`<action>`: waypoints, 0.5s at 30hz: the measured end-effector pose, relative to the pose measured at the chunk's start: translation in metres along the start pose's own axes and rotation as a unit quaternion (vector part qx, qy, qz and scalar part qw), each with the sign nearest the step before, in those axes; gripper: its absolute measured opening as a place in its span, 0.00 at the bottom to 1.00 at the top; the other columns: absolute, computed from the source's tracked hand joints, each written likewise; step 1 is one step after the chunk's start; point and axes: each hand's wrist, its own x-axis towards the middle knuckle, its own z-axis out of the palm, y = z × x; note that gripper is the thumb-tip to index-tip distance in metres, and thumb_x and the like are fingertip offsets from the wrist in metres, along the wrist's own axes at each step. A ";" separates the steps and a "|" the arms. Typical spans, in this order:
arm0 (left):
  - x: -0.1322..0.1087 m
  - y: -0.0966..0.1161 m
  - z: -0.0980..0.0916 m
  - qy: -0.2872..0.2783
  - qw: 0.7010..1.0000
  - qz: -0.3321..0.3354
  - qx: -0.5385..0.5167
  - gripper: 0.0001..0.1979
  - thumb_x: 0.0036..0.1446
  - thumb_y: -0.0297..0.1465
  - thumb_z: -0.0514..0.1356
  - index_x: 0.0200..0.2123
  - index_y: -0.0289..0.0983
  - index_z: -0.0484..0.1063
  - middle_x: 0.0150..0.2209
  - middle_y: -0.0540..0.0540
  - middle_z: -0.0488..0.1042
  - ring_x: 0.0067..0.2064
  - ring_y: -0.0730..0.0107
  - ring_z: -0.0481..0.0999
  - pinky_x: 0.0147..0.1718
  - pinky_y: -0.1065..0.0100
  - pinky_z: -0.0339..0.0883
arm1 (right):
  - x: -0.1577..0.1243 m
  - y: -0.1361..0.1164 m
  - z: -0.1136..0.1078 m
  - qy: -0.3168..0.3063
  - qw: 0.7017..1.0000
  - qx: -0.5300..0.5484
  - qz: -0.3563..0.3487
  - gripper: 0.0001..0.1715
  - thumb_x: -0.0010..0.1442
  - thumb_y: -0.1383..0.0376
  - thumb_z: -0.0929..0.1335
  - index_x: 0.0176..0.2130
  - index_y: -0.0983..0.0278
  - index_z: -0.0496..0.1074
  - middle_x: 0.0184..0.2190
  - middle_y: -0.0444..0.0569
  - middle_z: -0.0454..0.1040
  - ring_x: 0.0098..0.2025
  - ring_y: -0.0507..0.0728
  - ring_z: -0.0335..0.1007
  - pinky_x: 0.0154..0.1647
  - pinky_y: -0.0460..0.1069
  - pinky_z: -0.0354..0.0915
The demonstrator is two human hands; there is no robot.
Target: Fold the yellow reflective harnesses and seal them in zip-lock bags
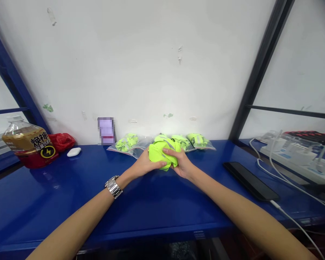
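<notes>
The hi-vis fabric (157,153) is neon yellow-green (with grey strips), the bench (56,206) blue.

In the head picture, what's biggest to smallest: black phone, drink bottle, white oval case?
Drink bottle and black phone look alike in size, and nearness makes it unsure. Smallest: white oval case.

Item 1: plastic bottle (29,142), well left of the left hand (146,164). Gold label (34,144) carries two large dark characters, 焕神. Below them sits a round black-and-yellow badge (48,151) with a lightning bolt. Smaller print on the label is too small to read.

Item 2: upright card (106,130), ahead of the left hand. Its printing is pixelated and unreadable.

Item 3: white power strip (289,157), well right of the right hand (181,162). Its small markings are illegible.

Item 4: neon-yellow fabric bundle (157,151), between both hands. No legible lettering.
</notes>
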 end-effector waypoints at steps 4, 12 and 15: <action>0.010 0.008 -0.022 0.014 0.993 0.022 0.118 0.32 0.46 0.40 0.68 0.55 0.37 0.68 0.54 0.37 0.70 0.54 0.51 0.70 0.48 0.60 0.67 | 0.003 -0.009 0.000 0.057 0.998 -0.009 -0.022 0.20 0.39 0.65 0.79 0.34 0.65 0.75 0.33 0.48 0.80 0.34 0.60 0.76 0.35 0.52 0.73; 0.020 -0.006 -0.089 -0.002 0.804 0.052 0.593 0.26 0.59 0.41 0.55 0.58 0.34 0.63 0.54 0.34 0.69 0.56 0.48 0.66 0.52 0.52 0.60 | 0.015 -0.013 -0.014 0.152 0.986 -0.003 -0.070 0.24 0.33 0.67 0.79 0.34 0.64 0.74 0.35 0.50 0.80 0.42 0.64 0.76 0.43 0.57 0.73; 0.013 -0.011 -0.094 -0.022 0.743 0.044 0.667 0.19 0.61 0.32 0.51 0.54 0.34 0.67 0.46 0.35 0.74 0.48 0.55 0.73 0.45 0.60 0.64 | 0.014 -0.012 -0.011 0.155 0.986 -0.005 -0.060 0.24 0.33 0.66 0.79 0.33 0.65 0.74 0.35 0.51 0.80 0.41 0.65 0.77 0.43 0.58 0.73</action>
